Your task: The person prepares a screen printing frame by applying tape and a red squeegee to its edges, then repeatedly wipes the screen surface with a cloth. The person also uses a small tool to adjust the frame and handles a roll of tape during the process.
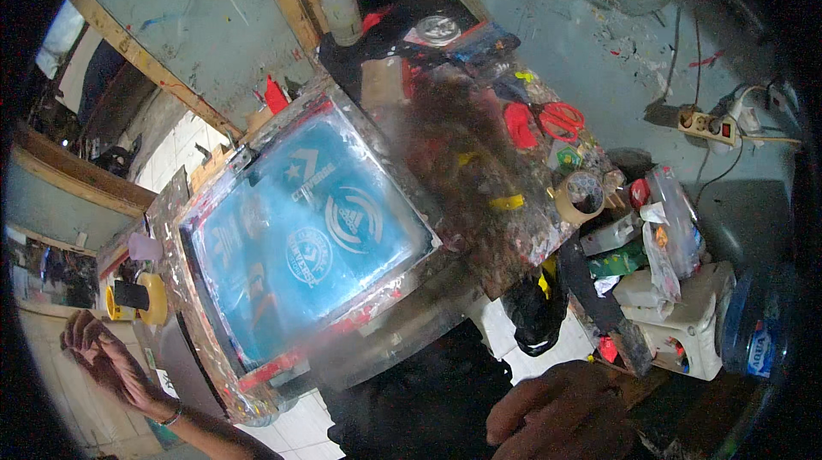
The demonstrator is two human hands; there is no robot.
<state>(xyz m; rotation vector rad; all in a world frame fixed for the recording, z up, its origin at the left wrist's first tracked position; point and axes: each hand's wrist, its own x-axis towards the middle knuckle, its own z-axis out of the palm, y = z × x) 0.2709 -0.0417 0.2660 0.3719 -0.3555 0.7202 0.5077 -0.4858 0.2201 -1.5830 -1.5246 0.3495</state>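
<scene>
A screen-printing frame (pixel 355 313) with a blue mesh (pixel 274 229) lies tilted on the paint-stained table. Pale printed emblems show on the mesh. My left hand (pixel 111 366) is raised off the table's left side, below a yellow tape roll (pixel 154 299). Its fingers are loosely bent and apart, with nothing in them. Low in front of my body, right of my dark clothing, is my right hand (pixel 561 417). Its fingers are curled closed, and whatever they hold, if anything, is hidden. Neither hand touches the frame.
Right of the frame, the cluttered table holds red scissors (pixel 562 120) and a brown tape roll (pixel 580 196). A white plastic stool (pixel 693 332) and a large blue water bottle (pixel 758 327) stand at right. A power strip (pixel 708 128) hangs on the wall.
</scene>
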